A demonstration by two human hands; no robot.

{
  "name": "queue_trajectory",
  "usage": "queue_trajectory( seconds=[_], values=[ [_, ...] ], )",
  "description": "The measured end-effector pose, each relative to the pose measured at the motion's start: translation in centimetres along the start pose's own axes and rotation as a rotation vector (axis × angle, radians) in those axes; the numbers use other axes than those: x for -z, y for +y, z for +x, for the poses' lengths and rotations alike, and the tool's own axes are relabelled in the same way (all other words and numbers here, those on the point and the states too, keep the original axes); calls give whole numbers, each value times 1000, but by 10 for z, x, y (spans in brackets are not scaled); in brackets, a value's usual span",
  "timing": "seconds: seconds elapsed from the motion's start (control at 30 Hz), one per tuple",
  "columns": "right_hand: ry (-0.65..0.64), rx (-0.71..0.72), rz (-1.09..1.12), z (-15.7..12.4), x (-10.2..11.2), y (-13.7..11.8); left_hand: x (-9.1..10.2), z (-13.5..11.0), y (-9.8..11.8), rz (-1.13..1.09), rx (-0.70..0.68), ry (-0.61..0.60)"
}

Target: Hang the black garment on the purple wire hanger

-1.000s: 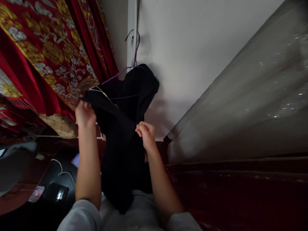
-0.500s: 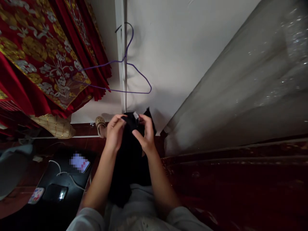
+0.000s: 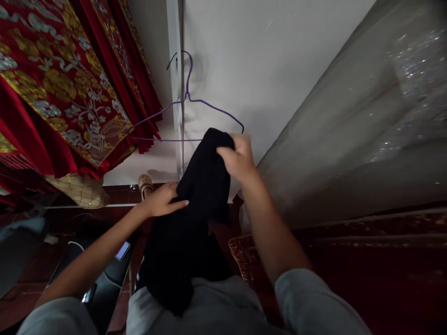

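Note:
A black garment (image 3: 195, 209) hangs down in front of me onto my lap. My right hand (image 3: 238, 158) is closed around its top end, held up close to the right shoulder of a purple wire hanger (image 3: 188, 100). The hanger hangs bare from a white vertical strip (image 3: 176, 70) on the wall. My left hand (image 3: 162, 199) lies on the left edge of the garment lower down, fingers stretched along the cloth with the thumb tucked under.
A red drape with gold and silver flowers (image 3: 59, 79) hangs at the left. A clear plastic sheet (image 3: 366, 130) covers dark red furniture at the right. Below left, a phone with a lit screen (image 3: 122, 250) lies on a dark surface. A beige sandal (image 3: 145, 184) sits by the wall.
My right hand has lifted the garment's top end up to the hanger. My left hand has dropped to the garment's side. Earlier the garment came off the hanger and was bunched between both hands.

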State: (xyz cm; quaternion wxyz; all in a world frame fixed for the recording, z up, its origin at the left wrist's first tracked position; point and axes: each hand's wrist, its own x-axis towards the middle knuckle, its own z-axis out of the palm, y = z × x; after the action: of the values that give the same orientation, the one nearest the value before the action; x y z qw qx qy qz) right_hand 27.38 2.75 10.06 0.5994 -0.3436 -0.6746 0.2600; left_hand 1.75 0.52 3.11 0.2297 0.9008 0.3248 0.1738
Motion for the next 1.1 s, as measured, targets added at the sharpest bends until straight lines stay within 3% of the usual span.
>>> queue_trajectory(
  seconds=[0.1, 0.2, 0.3, 0.37, 0.47, 0.67, 0.77, 0.83, 0.97, 1.03, 1.1],
  values=[
    [58, 146, -207, 42, -2, 23, 35, -11, -11, 155, 15, -17],
    [-72, 77, -301, 62, -24, 60, 65, -19, 2, 36, 20, 43],
    [-154, -29, -272, 63, -50, 94, 71, -28, 32, -192, 59, 106],
    [-162, -77, -259, 61, -57, 106, 66, -35, 47, -220, 73, 94],
    [-156, -91, -301, 56, -42, 109, 60, -42, 46, -119, 68, 15],
    [-35, -41, -398, 37, 34, 90, 76, -40, -19, 223, 287, 12],
    [42, -10, -448, 29, 54, 80, 91, -31, -35, 340, 331, 81],
    [51, 6, -470, 27, 57, 75, 100, -21, -30, 355, 268, 206],
    [47, -15, -427, 23, 48, 73, 109, 7, 2, 360, 76, 462],
    [66, -40, -393, 22, 41, 75, 106, 21, 14, 322, 14, 448],
    [100, -55, -393, 21, 36, 77, 101, 32, 16, 309, 51, 387]
  ],
)
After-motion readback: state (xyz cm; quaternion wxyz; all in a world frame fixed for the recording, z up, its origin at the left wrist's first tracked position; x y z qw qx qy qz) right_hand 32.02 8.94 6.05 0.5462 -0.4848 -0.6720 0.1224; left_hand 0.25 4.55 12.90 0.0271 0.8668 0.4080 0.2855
